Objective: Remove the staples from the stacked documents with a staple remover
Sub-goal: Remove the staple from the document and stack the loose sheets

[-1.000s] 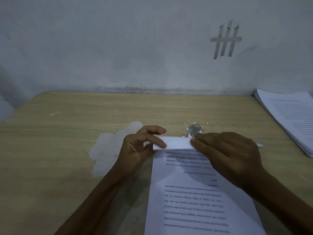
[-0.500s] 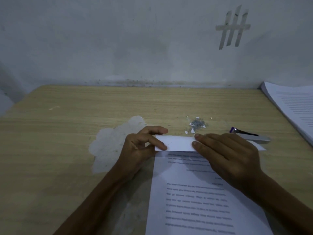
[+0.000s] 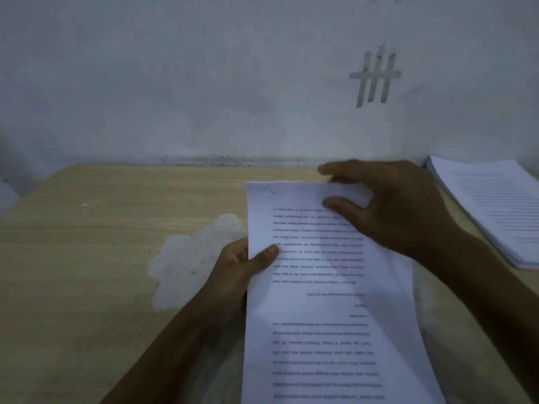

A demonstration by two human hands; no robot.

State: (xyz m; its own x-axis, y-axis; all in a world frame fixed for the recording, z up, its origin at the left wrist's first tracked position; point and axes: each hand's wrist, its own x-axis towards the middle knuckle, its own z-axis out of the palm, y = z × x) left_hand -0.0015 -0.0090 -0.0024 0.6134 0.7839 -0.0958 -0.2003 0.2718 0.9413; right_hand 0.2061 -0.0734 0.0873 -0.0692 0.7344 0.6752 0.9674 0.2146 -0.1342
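Observation:
A printed document point(image 3: 326, 287) is lifted off the wooden table, its text upside down to me. A small dark mark point(image 3: 272, 192) shows near its far left corner. My left hand point(image 3: 242, 269) grips the document's left edge, thumb on top of the page. My right hand point(image 3: 390, 205) pinches the far right part of the top edge between thumb and fingers. The staple remover and the pile of pulled staples are hidden behind the paper and my right hand.
A thick stack of printed documents point(image 3: 495, 205) lies at the table's right edge against the wall. A pale worn patch point(image 3: 189, 258) marks the tabletop point(image 3: 102, 243) left of my left hand. The wall point(image 3: 233, 83) bounds the far side.
The folded top of the document has been flattened out and the document lifted toward me. My left hand slid down to the left edge; my right hand moved to the top right.

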